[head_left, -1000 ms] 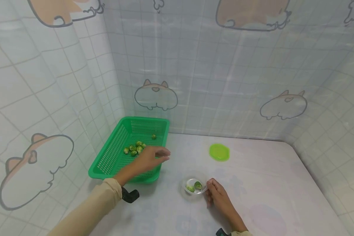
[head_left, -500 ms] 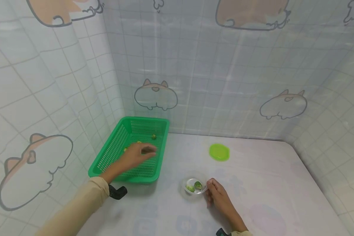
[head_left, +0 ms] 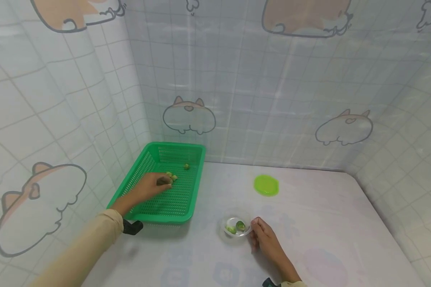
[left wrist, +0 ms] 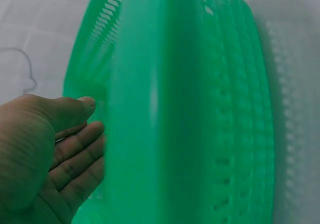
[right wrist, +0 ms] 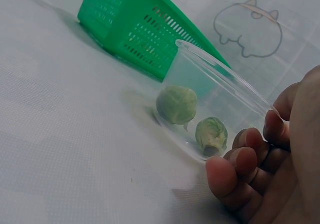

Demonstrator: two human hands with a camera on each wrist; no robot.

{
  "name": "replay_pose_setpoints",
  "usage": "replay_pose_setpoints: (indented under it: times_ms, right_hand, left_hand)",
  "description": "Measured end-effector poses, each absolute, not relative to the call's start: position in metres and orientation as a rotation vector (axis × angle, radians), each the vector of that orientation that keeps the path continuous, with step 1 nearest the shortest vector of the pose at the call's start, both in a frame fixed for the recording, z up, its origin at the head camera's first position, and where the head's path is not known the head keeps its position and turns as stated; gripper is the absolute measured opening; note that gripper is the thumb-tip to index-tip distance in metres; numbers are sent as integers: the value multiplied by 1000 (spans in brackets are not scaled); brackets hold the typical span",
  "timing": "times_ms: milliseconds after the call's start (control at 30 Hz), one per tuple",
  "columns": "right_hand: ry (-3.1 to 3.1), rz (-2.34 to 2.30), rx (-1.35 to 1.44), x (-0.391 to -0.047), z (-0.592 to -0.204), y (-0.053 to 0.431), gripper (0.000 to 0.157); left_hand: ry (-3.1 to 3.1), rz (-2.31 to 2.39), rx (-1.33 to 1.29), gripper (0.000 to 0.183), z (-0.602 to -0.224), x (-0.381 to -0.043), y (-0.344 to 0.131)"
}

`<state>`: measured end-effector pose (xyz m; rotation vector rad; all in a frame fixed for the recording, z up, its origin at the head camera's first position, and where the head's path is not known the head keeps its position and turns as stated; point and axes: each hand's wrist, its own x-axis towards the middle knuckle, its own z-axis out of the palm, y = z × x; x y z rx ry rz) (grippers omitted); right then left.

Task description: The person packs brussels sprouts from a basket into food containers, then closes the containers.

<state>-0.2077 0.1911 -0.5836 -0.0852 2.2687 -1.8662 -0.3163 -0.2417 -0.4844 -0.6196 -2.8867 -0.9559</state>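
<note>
My left hand (head_left: 149, 187) reaches over the one green plastic basket (head_left: 165, 218), which stands at the far left corner of the worktop (head_left: 327, 211). Its fingers curve loosely with the thumb apart, and I see nothing in its grasp; the basket's rim hides some of the fingertips from the left wrist camera.

Just beyond those fingers I count two Brussels sprouts (head_left: 174, 177) in the basket; any others behind the hand are hidden. One single sprout (head_left: 186, 166) lies apart, toward the basket's far right corner.

My right hand (head_left: 269, 239) pinches the rim of one clear plastic tub (right wrist: 215, 96) on its right side, the remaining fingers curled beside its wall. The tub sits near the middle of the worktop, closer to the near edge, and holds two sprouts (right wrist: 176, 104) side by side on its bottom.

One lime-green round lid (head_left: 266, 185) lies flat between the tub and the far edge.

I wear two black wrist straps (head_left: 133, 227). Around the worktop hang tile-patterned curtains (head_left: 255, 79) with five cartoon corgis (head_left: 189, 115), two of them cut off at the top. The worktop's faint prints are too pale to make out.
</note>
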Motion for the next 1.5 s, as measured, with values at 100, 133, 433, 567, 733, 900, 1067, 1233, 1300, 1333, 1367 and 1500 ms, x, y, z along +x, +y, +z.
replay_pose_setpoints:
  times_ms: [100, 133, 433, 567, 733, 900, 1067, 1233, 1300, 1333, 1367, 1500]
  right_hand:
    - [2274, -1856, -79, -205, -575, 190, 30]
    - [2272, -1860, -74, -203, -571, 189, 29]
    - [2253, -1893, -112, -198, -560, 186, 28]
    - [2268, -1871, -67, -202, -568, 188, 28]
    - [2259, -1892, -76, -200, -561, 187, 28]
    - [2254, -1900, -90, -198, -557, 187, 28]
    - [2264, -1865, -81, -206, -575, 191, 29]
    - [2257, -1870, -85, -209, -580, 193, 29]
    - [2254, -1874, -80, -209, -582, 193, 29]
    - [2255, -1877, -95, -209, -582, 194, 30]
    - [2251, -1879, -93, -209, -583, 194, 30]
    - [2243, -1876, -97, -210, -583, 194, 30]
  left_hand:
    - [-2921, -896, -595, 25, -488, -320, -249]
    - [-2931, -882, -586, 27, -488, -320, -251]
    - [-3011, -765, -564, 32, -496, -330, -266]
    - [-3030, -723, -574, 33, -496, -335, -268]
    - [-3032, -696, -606, 29, -488, -338, -269]
    - [-3020, -661, -628, 29, -478, -340, -271]
    - [-3059, -647, -624, 35, -471, -346, -274]
    - [-3097, -630, -607, 38, -473, -355, -275]
    - [-3099, -607, -605, 38, -475, -359, -275]
    - [-3101, -592, -605, 38, -477, -361, -275]
    - [-3101, -579, -610, 38, -478, -363, -274]
    - [-3113, -545, -610, 38, -482, -370, -272]
